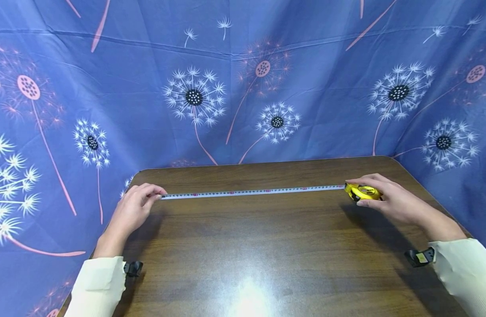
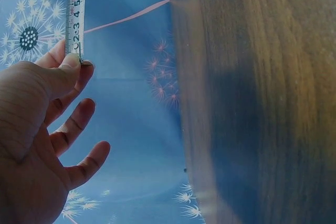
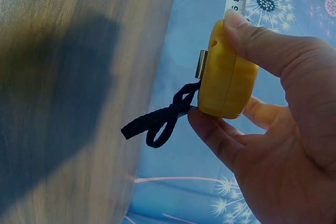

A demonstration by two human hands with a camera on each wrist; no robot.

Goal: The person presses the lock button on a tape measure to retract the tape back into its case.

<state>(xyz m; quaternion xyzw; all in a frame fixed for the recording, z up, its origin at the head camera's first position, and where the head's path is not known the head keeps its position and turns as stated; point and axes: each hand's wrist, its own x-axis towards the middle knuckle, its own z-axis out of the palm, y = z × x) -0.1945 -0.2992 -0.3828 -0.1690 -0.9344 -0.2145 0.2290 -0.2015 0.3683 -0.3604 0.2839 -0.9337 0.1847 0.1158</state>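
A yellow tape measure [image 1: 363,192] is gripped in my right hand [image 1: 399,198]. Its white blade [image 1: 246,192] stretches leftward above the table, nearly level, to my left hand [image 1: 133,209]. There the left thumb and forefinger pinch the blade's end, while the other fingers stay loosely spread, as the left wrist view shows. In the right wrist view the yellow case [image 3: 228,77] is held with the thumb on top near the blade's mouth. From the case hang a black wrist strap [image 3: 163,116] and a metal clip [image 3: 201,64].
Below both hands lies a brown wooden table [image 1: 227,246] with rounded far corners. A blue cloth [image 1: 139,110] with dandelion prints surrounds its back and sides. Light glares off the table's near middle. Each wrist wears a small black camera.
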